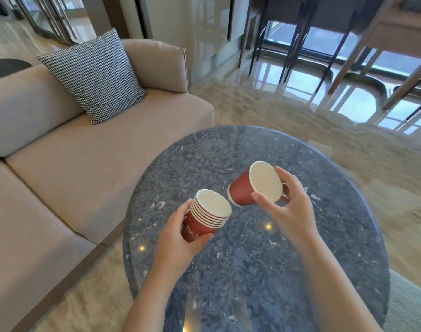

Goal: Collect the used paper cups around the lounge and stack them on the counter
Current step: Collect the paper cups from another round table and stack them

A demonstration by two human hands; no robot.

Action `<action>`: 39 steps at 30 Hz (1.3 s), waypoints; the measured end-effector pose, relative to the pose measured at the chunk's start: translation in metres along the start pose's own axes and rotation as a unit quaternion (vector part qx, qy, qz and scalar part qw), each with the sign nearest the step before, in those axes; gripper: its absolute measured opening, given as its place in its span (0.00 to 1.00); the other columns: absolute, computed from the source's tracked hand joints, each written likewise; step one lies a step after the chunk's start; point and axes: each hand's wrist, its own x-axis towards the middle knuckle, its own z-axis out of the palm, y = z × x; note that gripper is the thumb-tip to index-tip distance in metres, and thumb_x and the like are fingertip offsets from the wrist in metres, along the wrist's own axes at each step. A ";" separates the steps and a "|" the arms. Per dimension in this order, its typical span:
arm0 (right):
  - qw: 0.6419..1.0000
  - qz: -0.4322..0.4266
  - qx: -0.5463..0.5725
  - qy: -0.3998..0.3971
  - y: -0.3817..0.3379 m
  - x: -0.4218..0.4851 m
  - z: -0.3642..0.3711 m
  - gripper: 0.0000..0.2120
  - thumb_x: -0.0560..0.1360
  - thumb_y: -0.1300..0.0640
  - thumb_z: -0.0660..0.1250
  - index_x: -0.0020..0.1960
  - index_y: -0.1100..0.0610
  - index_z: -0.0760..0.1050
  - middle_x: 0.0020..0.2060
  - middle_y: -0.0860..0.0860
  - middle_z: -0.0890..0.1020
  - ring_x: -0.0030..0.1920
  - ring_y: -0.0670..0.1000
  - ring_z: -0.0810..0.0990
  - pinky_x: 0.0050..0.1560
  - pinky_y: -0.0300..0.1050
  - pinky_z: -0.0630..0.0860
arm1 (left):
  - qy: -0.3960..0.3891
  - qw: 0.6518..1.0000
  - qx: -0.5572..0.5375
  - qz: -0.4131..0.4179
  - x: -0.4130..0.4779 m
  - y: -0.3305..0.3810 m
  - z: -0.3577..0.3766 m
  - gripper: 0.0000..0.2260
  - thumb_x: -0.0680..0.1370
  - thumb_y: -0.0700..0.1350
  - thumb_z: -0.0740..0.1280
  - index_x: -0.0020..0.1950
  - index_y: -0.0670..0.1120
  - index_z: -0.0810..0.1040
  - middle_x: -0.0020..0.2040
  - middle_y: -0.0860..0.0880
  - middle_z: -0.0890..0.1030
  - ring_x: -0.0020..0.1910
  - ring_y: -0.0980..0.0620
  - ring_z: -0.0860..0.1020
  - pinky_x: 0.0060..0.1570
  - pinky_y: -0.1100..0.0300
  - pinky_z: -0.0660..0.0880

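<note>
Our left hand (178,238) grips stacked cups (206,218), our right hand (288,202) a tilted cup (250,185), above the stone table (252,271); a sofa (72,159) sits left.

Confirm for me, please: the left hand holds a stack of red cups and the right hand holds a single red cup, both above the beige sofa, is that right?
Not quite. The head view shows both hands above the round dark stone table, not the sofa, which sits to the left. The rest holds: the left hand holds the stack of red cups, and the right hand holds a single red cup.
</note>
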 end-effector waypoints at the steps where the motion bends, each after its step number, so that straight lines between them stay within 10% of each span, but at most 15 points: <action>1: 1.000 -0.003 0.004 -0.002 -0.003 -0.001 -0.002 0.31 0.63 0.54 0.76 0.63 0.48 0.68 0.56 0.44 0.73 0.50 0.36 0.74 0.44 0.22 0.69 | -0.003 1.000 0.009 0.002 -0.001 0.002 0.000 0.33 0.65 0.50 0.77 0.62 0.66 0.63 0.57 0.67 0.70 0.54 0.68 0.71 0.46 0.76 0.68; 39: 0.975 0.050 -0.013 -0.218 -0.031 -0.044 0.018 0.35 0.60 0.42 0.71 0.65 0.50 0.69 0.58 0.46 0.76 0.58 0.43 0.75 0.56 0.44 0.76 | -0.033 0.993 0.056 0.103 -0.021 0.028 -0.021 0.33 0.65 0.48 0.77 0.68 0.56 0.68 0.56 0.69 0.69 0.57 0.75 0.66 0.49 0.82 0.64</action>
